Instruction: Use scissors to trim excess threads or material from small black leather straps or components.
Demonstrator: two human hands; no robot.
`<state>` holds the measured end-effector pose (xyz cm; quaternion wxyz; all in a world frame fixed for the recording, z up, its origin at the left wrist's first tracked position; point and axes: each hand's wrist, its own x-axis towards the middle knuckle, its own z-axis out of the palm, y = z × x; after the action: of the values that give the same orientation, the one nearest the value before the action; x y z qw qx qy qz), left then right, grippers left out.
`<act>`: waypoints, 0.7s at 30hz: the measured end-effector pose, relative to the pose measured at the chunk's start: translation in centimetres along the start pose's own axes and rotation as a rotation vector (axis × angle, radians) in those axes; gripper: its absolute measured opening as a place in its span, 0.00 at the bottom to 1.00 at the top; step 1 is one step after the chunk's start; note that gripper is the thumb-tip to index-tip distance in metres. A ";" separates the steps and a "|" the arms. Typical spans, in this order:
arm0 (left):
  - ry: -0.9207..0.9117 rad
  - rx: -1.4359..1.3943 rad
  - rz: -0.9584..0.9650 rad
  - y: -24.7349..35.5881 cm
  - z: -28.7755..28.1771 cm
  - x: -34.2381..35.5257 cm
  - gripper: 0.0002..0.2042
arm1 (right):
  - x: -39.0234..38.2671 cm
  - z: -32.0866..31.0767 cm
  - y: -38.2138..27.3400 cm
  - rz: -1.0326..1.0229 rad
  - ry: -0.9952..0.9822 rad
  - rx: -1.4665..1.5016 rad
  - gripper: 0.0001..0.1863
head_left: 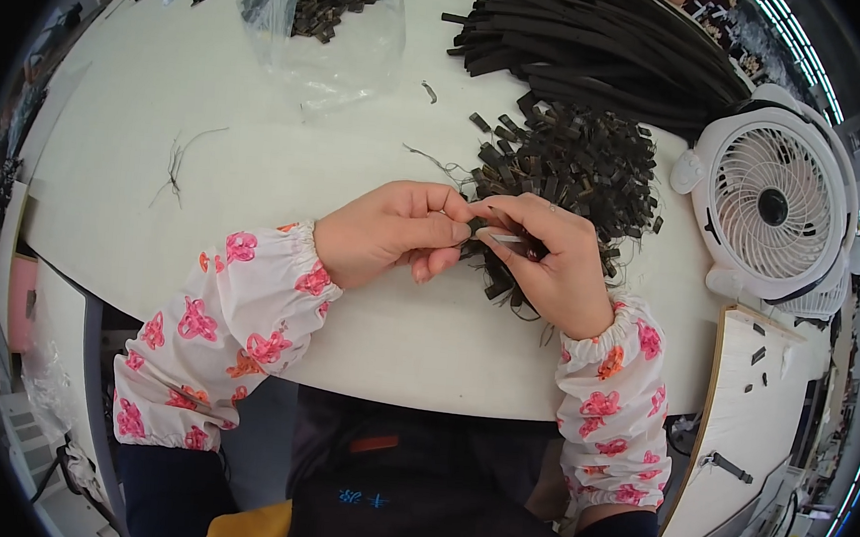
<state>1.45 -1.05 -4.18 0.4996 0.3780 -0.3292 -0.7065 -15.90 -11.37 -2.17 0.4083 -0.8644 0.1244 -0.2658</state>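
Left hand (388,231) pinches a small dark piece (475,226) above the table (413,367), inside its near edge; right hand (547,262) grips a slender pale implement (508,239), type unclear. Detail work seems in hand, next requiring a steady pinch. A dark heap (581,169) lies toward the right edge.

You have two hands, your left hand (393,231) and your right hand (560,268), in two flowered sleeves (226,339), with one slim pale tool (508,238). Count one pale surface (394,351), one white fan (773,205), one clear bag (350,58), one bundle of black strips (595,51) and one heap of small black pieces (587,165). Your one side board (738,420) carries what look like four dark bits (758,353) and one black strap (730,468).
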 end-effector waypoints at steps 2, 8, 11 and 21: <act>0.026 0.035 -0.009 0.3 0.6 -0.3 0.08 | -0.1 0.1 0.2 -0.019 -0.006 0.036 0.14; 0.155 0.338 0.119 -0.2 1.6 -0.3 0.11 | 0.1 0.6 -0.2 0.057 0.073 -0.041 0.11; 0.258 0.311 0.142 -0.1 1.6 -0.2 0.12 | 0.2 0.5 -0.6 0.074 0.240 -0.078 0.14; 0.350 0.195 0.154 -0.1 1.5 0.0 0.12 | 0.0 0.6 0.2 -0.251 0.280 -0.716 0.18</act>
<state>0.15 -0.87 -3.51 0.5627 0.5153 -0.3319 -0.5546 -15.55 -11.15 -2.61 0.0249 -0.9159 0.1569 -0.3686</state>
